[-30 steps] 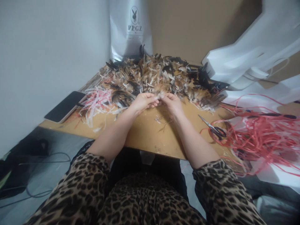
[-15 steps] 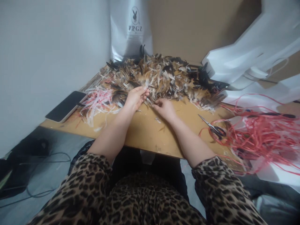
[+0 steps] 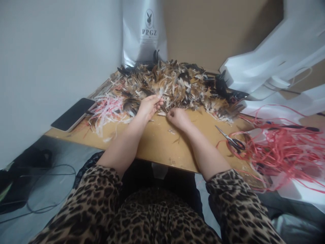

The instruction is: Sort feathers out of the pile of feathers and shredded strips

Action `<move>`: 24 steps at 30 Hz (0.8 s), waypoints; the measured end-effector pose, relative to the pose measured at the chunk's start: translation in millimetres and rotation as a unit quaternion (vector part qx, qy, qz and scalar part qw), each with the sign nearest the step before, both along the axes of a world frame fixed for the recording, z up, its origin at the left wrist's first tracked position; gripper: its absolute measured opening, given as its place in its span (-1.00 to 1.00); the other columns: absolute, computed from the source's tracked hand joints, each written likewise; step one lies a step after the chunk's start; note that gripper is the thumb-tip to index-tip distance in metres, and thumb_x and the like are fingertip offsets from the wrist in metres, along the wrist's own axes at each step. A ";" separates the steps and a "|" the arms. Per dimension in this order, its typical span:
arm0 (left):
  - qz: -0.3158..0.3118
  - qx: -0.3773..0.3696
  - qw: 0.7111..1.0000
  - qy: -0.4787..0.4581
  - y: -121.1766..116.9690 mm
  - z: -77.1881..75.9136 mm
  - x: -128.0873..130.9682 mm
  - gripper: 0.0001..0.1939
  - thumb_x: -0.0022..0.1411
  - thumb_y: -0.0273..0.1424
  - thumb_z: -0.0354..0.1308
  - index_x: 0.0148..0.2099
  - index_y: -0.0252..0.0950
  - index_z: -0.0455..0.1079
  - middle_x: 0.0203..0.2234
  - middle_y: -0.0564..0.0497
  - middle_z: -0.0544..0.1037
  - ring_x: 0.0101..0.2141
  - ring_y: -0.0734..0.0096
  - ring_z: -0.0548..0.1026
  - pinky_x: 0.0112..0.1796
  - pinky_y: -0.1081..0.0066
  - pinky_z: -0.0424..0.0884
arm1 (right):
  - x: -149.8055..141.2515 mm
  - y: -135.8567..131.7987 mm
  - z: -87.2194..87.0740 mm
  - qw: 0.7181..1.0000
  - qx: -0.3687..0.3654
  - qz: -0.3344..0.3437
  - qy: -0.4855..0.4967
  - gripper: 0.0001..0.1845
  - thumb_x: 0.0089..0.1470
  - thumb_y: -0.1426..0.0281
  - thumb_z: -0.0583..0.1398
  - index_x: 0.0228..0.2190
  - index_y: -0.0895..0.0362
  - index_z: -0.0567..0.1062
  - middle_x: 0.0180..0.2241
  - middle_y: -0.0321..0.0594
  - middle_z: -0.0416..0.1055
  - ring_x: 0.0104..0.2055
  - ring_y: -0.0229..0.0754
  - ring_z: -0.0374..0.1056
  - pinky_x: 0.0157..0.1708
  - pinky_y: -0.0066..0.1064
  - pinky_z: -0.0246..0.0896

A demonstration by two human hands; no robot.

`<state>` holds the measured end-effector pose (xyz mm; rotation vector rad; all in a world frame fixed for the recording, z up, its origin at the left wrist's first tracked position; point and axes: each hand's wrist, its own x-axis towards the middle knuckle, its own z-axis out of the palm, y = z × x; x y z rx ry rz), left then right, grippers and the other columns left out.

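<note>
A broad pile of brown, white and black feathers (image 3: 180, 81) covers the back of the wooden table (image 3: 162, 145). At its front edge, my left hand (image 3: 149, 106) is raised slightly, thumb and index finger pinched on what looks like the pale base of a feather (image 3: 159, 96). Lower and to the right, my right hand (image 3: 179, 118) rests by the tabletop with its fingers curled closed. What those fingers hold, if anything, is too small to make out. A bunch of pink and white strips (image 3: 108, 110) lies left of my left hand.
A phone (image 3: 73, 114) lies at the table's left edge. Scissors (image 3: 231, 139) with black handles rest on the right, beside a tangle of red plastic strings (image 3: 286, 152). Behind the feathers stands a silver bag (image 3: 144, 40); white sheeting (image 3: 269, 57) leans at the right.
The view has shifted slightly. Both hands keep almost the same places; the fingers of my right hand look more curled in than before.
</note>
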<state>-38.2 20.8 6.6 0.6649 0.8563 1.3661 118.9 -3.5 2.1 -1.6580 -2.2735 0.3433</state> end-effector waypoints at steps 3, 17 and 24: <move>-0.005 -0.002 1.000 0.004 -0.9 0.7 0.4 -0.92 0.18 -0.55 0.19 -0.38 -0.41 0.40 -0.57 0.06 0.53 -0.60 0.71 0.44 -0.56 0.69 0.28 | 27.1 -1.3 14.4 0.989 -0.081 0.055 0.113 -0.84 -0.05 0.35 0.17 -0.50 0.17 0.52 -0.50 -0.23 0.50 -0.47 -0.25 0.33 -0.42 -0.45 0.15; -0.049 -0.004 0.998 0.029 -4.7 0.5 4.9 -0.91 0.20 -0.55 0.17 -0.38 -0.41 0.39 -0.55 0.02 0.55 -0.57 0.66 0.48 -0.55 0.67 0.30 | 53.0 7.7 11.4 0.989 0.120 -0.007 0.089 -0.67 -0.06 0.48 0.15 -0.21 0.16 0.56 -0.20 -0.09 0.48 -0.19 -0.08 0.38 -0.15 -0.28 0.23; -0.074 0.002 0.997 0.037 -7.8 1.3 5.8 -0.91 0.13 -0.51 0.26 -0.37 -0.41 0.40 -0.51 0.01 0.56 -0.57 0.65 0.49 -0.55 0.66 0.31 | 47.5 -3.2 19.6 0.990 -0.035 0.102 0.091 -0.83 -0.08 0.45 0.19 -0.38 0.12 0.57 -0.45 -0.28 0.51 -0.43 -0.23 0.35 -0.34 -0.41 0.17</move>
